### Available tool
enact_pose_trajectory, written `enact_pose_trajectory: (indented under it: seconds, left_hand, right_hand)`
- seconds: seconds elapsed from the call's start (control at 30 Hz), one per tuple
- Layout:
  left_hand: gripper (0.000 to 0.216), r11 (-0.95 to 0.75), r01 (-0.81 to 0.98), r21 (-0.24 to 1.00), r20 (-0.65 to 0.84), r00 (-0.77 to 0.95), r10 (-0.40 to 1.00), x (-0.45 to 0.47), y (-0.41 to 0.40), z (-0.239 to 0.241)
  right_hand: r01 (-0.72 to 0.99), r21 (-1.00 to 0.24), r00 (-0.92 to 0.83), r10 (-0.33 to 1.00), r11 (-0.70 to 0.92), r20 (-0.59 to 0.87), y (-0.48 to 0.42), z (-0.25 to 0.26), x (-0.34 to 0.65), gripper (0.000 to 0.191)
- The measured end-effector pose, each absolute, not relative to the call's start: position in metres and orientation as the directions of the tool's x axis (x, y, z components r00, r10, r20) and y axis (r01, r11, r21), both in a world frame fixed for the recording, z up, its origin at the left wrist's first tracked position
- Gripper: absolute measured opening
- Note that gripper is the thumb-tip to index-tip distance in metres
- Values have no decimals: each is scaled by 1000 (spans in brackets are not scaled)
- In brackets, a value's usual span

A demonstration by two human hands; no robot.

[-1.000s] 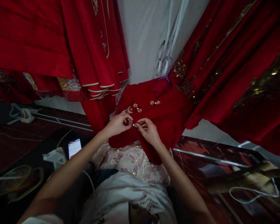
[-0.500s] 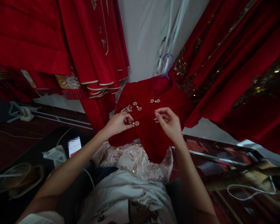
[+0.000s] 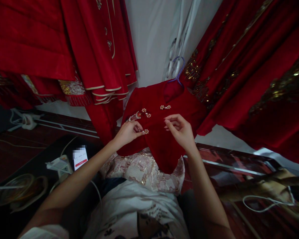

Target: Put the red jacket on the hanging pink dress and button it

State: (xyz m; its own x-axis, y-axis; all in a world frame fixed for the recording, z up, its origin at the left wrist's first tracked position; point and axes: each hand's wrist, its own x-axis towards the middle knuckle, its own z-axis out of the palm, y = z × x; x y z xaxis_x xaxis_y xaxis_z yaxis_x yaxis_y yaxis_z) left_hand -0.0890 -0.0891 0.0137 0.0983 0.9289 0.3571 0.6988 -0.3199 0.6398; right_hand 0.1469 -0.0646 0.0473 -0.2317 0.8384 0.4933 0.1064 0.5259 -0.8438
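A red jacket with a stand collar lies spread over my lap. My left hand pinches a beaded flower clasp on its front, and the fingers cover part of the clasp. To the right, my right hand hovers over the cloth with thumb and fingertips together; whatever sits between them is too small to see. Another beaded clasp lies below the collar. Just above my left hand are a bent flower clasp and a fringed ornament with a red centre.
A purple hanger shows behind the collar. Red garments hang at left, and gold-sequined red ones at right. Pale brocade covers my lap. A lit phone and a power strip lie left, a white cord right.
My left hand has shifted slightly right over the clasp, hiding more of it. My right hand stays almost where it was, still pinched.
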Motion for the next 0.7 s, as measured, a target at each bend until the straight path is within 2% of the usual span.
enact_pose_trajectory:
  seconds: [0.23,0.47,0.57,0.7]
  left_hand:
    - [19,-322,615,720,349,80,934,-87,-90,13]
    - [19,-347,604,717,358,108,927,-85,-92,13]
    - [24,-382,666,641,378,160,912,-90,-86,19]
    - [24,-444,833,331,592,183,785,-101,-59,33]
  right_hand:
    - [125,-834,-251,831,537,497,-64,47,147,23]
    - [135,-831,-265,828,539,494,-63,47,149,23]
    - [131,-834,-269,829,536,490,-64,49,150,22]
    - [122,-836,-284,826,536,488,-64,50,151,21]
